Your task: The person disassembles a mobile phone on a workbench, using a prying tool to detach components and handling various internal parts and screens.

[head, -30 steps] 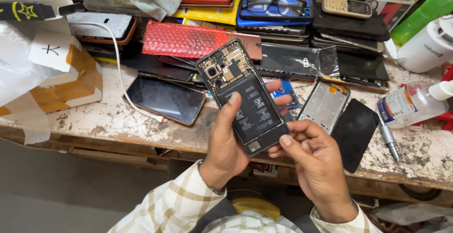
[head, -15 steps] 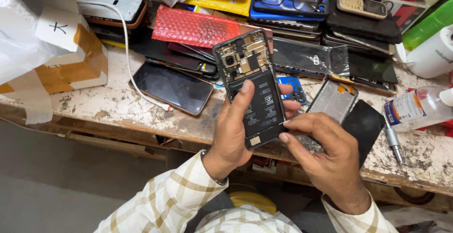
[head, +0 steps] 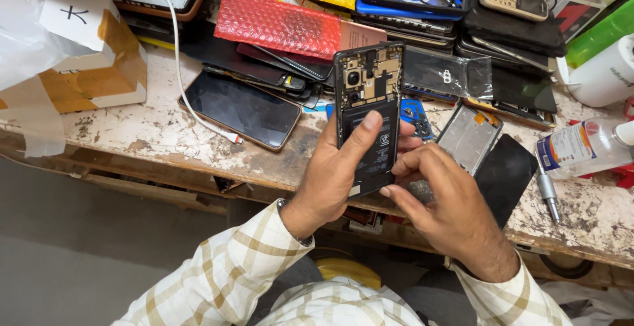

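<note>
Black and bare-backed, the opened phone [head: 368,118] stands nearly upright above the bench edge, its gold-toned circuit board and small round camera exposed above a flat dark battery. The left hand [head: 337,174] wraps it from below, thumb pressed flat across the battery, fingers curled shut behind the frame. The right hand [head: 442,207] comes in from the side, fingertips [head: 396,167] bunched and pinching at the phone's lower right edge; whether they grip anything small I cannot tell. Beneath lies a chipped, white-painted wooden bench [head: 165,134] strewn with glossy dark handsets, a red bubble-wrap pouch [head: 277,25], a grey metal phone frame [head: 470,138], and a slim steel screwdriver [head: 547,190].
</note>
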Available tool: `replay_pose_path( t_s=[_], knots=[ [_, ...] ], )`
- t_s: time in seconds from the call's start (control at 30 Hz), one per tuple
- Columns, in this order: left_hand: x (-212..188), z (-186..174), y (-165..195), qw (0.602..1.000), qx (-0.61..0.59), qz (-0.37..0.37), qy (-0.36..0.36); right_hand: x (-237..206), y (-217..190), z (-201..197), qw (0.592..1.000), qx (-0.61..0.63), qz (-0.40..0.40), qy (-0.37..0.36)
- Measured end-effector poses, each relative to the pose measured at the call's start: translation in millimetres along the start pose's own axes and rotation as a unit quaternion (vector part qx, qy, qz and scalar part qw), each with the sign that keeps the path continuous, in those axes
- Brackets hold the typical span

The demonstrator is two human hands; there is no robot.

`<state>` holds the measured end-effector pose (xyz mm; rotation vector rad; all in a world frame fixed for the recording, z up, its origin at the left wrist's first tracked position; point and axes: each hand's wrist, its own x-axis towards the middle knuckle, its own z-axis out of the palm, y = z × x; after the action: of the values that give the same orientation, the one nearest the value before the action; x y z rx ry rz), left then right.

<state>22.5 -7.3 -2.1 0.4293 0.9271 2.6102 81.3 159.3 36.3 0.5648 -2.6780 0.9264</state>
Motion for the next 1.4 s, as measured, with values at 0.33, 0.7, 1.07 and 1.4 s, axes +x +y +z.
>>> replay_pose_path(
  t_s=[0.33,0.7,1.07,1.4],
  knots=[
    [8,-3,-1,0.999,-0.02,-0.025,0.01,1,-6,1,1.0,-0.008,0.025,-0.008],
    [9,1,5,0.999,-0.02,-0.034,0.023,6,-22,-5,0.989,-0.11,-0.097,0.03],
    [10,1,-6,0.999,0.035,-0.016,0.005,8,-20,2,0.987,-0.124,-0.1,-0.024],
    [12,4,17,0.996,-0.078,-0.05,0.02,-3,-13,8,0.989,0.095,0.04,0.107]
  ],
)
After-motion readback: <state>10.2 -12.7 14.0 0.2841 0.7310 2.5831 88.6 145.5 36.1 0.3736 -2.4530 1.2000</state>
